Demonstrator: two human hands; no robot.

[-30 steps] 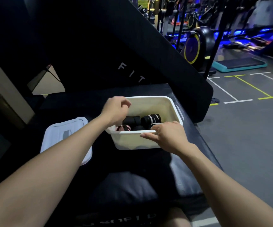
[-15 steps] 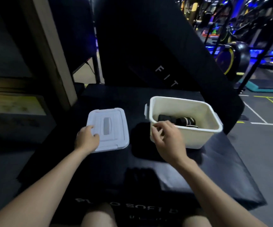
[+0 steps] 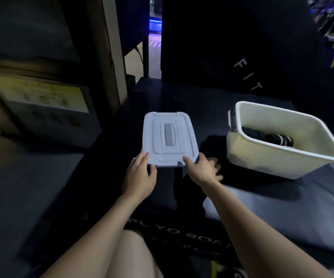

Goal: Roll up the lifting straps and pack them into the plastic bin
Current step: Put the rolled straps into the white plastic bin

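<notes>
Both arms are stretched forward, lid (image 3: 170, 137) at mid-bench (image 3: 262, 207) is pinched at its near corners by left hand (image 3: 140, 175) and right hand (image 3: 202, 169), each grip closed on it, right fingers (image 3: 214, 163) blurred, rolled lifting straps (image 3: 268, 137) half hidden inside plastic bin (image 3: 282, 163) at the right edge.

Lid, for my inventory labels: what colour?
Pale bluish-white lid, grey centre strip, in the head view.

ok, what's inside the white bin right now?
Rolled black straps, one with white stripes, lying in the bin. Its near wall hides the rest of the floor. The lid is off.
</notes>
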